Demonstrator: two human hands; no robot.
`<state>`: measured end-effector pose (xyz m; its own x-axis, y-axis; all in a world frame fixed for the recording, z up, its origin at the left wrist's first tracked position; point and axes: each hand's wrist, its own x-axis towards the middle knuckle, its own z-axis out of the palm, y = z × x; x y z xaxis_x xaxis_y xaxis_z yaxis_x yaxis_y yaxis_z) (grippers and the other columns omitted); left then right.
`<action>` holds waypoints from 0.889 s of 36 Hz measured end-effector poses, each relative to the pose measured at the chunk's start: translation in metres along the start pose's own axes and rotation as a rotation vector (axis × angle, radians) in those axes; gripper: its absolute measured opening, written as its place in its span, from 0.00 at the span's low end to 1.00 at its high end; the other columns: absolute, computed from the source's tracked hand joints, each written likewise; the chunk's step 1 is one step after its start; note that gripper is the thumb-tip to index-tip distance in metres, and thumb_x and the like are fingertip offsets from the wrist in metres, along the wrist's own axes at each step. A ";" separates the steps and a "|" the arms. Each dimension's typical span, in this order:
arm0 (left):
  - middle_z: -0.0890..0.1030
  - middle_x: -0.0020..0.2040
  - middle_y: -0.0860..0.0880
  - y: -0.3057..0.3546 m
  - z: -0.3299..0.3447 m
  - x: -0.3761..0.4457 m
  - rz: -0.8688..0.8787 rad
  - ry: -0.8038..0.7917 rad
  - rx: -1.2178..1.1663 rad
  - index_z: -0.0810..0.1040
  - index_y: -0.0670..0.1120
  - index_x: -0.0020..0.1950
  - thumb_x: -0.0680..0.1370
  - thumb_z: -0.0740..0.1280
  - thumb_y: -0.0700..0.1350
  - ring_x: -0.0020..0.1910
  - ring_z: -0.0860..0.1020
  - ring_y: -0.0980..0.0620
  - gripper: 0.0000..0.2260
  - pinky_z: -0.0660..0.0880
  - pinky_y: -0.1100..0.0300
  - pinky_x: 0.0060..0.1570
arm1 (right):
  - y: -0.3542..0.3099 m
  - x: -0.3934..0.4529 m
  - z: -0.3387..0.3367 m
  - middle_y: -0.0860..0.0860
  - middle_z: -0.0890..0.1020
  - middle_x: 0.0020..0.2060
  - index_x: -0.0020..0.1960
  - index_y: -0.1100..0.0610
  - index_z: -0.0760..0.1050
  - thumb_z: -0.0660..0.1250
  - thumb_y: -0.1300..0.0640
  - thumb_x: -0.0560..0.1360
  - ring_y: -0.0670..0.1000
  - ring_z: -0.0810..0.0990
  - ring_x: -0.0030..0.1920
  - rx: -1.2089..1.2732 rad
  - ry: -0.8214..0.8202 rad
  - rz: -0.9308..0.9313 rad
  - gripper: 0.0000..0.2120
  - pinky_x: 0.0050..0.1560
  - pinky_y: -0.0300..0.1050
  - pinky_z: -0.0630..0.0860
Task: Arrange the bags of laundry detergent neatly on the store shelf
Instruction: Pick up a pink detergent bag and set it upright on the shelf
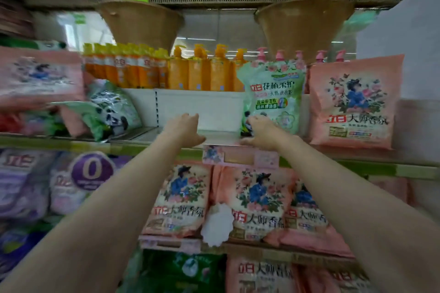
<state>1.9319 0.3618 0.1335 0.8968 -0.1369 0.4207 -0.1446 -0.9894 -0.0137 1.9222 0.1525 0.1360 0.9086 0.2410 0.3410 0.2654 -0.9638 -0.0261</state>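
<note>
A green-and-white detergent bag (273,93) stands upright on the middle shelf (221,138). My right hand (259,132) is at its lower left corner and touches it; whether the fingers grip the bag is unclear. To its right stands a pink detergent bag (354,104). My left hand (184,129) reaches over the bare stretch of shelf with relaxed fingers and holds nothing. At the left, a green panda bag (112,109) leans tilted against pink bags (38,78) lying flat.
Orange bottles (166,71) and pink pump bottles line the shelf's back. Two woven baskets (140,21) hang above. Pink bags (259,200) fill the lower shelf, purple bags (47,183) at left. A pink price tag (238,156) sits on the shelf edge.
</note>
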 end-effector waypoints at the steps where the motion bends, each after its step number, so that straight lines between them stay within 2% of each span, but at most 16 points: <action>1: 0.74 0.61 0.42 -0.011 -0.002 -0.008 -0.015 0.002 0.013 0.69 0.43 0.65 0.76 0.65 0.57 0.59 0.74 0.42 0.24 0.72 0.52 0.51 | -0.012 0.001 0.002 0.57 0.69 0.65 0.67 0.60 0.64 0.66 0.44 0.75 0.57 0.68 0.65 0.013 -0.002 -0.015 0.29 0.64 0.53 0.69; 6: 0.76 0.59 0.41 -0.068 -0.013 -0.049 -0.101 -0.011 0.066 0.71 0.42 0.62 0.74 0.67 0.58 0.59 0.75 0.41 0.25 0.74 0.49 0.56 | -0.074 0.003 0.010 0.58 0.68 0.66 0.69 0.62 0.63 0.68 0.45 0.74 0.58 0.68 0.66 0.085 -0.034 -0.088 0.32 0.66 0.52 0.68; 11: 0.76 0.59 0.40 -0.123 -0.030 -0.092 -0.230 -0.037 0.079 0.72 0.41 0.60 0.73 0.68 0.57 0.59 0.75 0.41 0.24 0.73 0.50 0.54 | -0.140 0.009 0.017 0.60 0.68 0.67 0.70 0.63 0.63 0.67 0.46 0.75 0.58 0.67 0.68 0.118 -0.048 -0.180 0.32 0.67 0.50 0.66; 18: 0.72 0.63 0.36 -0.190 -0.051 -0.145 -0.404 -0.010 0.108 0.68 0.37 0.67 0.73 0.68 0.59 0.63 0.72 0.38 0.32 0.71 0.48 0.60 | -0.226 0.013 0.021 0.60 0.69 0.67 0.70 0.63 0.63 0.67 0.46 0.75 0.59 0.68 0.67 0.156 -0.026 -0.325 0.32 0.66 0.50 0.67; 22: 0.69 0.65 0.38 -0.221 -0.060 -0.171 -0.507 -0.033 0.142 0.66 0.38 0.68 0.73 0.68 0.57 0.66 0.69 0.39 0.32 0.69 0.49 0.62 | -0.265 0.018 0.027 0.60 0.68 0.67 0.70 0.62 0.63 0.69 0.43 0.72 0.58 0.66 0.68 0.184 -0.007 -0.433 0.34 0.68 0.54 0.66; 28: 0.68 0.66 0.39 -0.259 -0.071 -0.200 -0.627 -0.035 0.161 0.66 0.39 0.66 0.74 0.67 0.57 0.66 0.68 0.41 0.29 0.71 0.48 0.60 | -0.316 0.030 0.032 0.59 0.65 0.69 0.72 0.63 0.59 0.67 0.43 0.74 0.58 0.65 0.69 0.191 -0.032 -0.555 0.36 0.68 0.53 0.65; 32: 0.67 0.69 0.39 -0.278 -0.077 -0.206 -0.689 -0.044 0.210 0.63 0.39 0.71 0.74 0.67 0.58 0.68 0.67 0.41 0.34 0.70 0.48 0.63 | -0.341 0.043 0.037 0.60 0.65 0.70 0.74 0.63 0.56 0.67 0.42 0.74 0.58 0.64 0.70 0.204 -0.022 -0.624 0.39 0.69 0.51 0.65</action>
<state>1.7549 0.6688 0.1202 0.7719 0.5244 0.3594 0.5398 -0.8393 0.0653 1.8828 0.4961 0.1245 0.5702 0.7521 0.3305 0.7985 -0.6019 -0.0077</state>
